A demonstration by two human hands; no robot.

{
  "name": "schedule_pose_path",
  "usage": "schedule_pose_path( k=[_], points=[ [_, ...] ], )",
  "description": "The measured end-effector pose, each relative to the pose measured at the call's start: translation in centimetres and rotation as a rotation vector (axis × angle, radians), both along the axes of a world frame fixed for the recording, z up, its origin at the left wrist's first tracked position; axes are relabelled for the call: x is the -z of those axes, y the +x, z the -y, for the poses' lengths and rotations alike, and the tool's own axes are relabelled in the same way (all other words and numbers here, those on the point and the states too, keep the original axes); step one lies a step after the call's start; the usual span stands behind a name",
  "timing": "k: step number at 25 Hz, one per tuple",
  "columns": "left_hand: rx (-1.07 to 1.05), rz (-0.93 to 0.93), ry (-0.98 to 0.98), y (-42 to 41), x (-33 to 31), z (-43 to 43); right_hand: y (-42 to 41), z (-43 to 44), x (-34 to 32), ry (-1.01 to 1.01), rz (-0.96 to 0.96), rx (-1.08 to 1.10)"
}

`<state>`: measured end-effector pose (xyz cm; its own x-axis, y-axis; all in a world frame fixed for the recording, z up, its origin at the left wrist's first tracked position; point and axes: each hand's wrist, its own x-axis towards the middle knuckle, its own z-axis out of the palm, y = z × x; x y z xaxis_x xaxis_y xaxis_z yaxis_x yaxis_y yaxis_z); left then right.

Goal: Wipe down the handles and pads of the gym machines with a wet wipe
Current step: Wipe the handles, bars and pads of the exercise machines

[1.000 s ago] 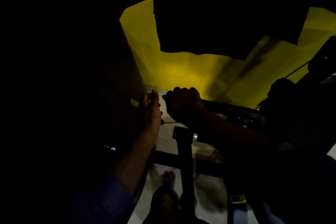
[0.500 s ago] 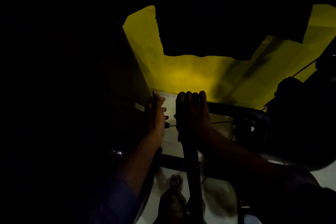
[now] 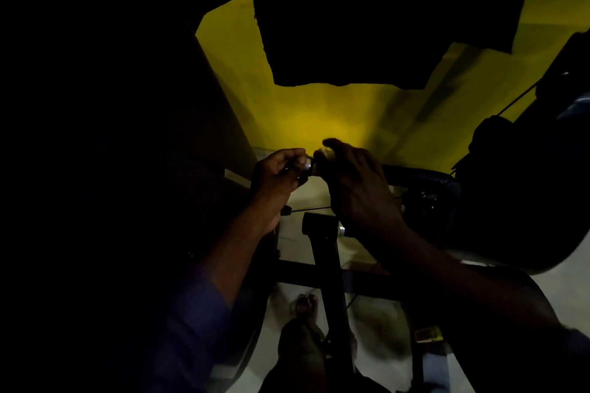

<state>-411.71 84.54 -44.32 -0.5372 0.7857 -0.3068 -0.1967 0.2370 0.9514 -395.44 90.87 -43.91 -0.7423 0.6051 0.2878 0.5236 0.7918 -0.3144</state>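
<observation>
Yellow wall [image 3: 335, 115] behind, light poor. Left hand [image 3: 277, 179] curled round a metal handle end [image 3: 306, 166] above the black post [image 3: 322, 242]; right hand [image 3: 360, 191] pinched a pale wad [image 3: 324, 155] against it, possibly the wipe.

Very dim in here. Straight ahead the yellow wall [image 3: 335, 118] catches the only real light, brightest low down near its middle. A big black shape [image 3: 351, 25] with a jagged lower edge blocks out its upper part, too dark to name. On the left, a tall dark panel [image 3: 134, 137] fills that whole side. Down below there's pale floor [image 3: 380, 325], mottled with shadow, and a bare foot [image 3: 305, 306] planted on it, toes pointing towards the wall. To the right of the foot sits a small yellow object [image 3: 426, 333] on the floor, too blurred to identify.
</observation>
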Motion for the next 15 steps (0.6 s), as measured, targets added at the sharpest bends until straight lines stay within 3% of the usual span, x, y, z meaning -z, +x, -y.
schedule_pose_path(
  k=[2, 6, 11, 15],
  points=[
    [0.03, 0.005, -0.003, 0.0, 0.0, -0.4, -0.4, -0.5, 0.3, -0.047, -0.059, -0.066],
    [0.12, -0.076, -0.029, -0.1, -0.4, -1.0, 3.7, -3.1, -1.3, 0.017, 0.066, -0.251],
    [0.155, -0.085, -0.023, -0.5, -0.1, -1.1, 11.5, -3.4, -3.0, -0.034, 0.064, -0.18],
    [0.222, -0.154, -0.047, -0.9, -0.2, -1.3, 3.5, -1.7, -1.8, -0.052, 0.071, -0.286]
  ],
)
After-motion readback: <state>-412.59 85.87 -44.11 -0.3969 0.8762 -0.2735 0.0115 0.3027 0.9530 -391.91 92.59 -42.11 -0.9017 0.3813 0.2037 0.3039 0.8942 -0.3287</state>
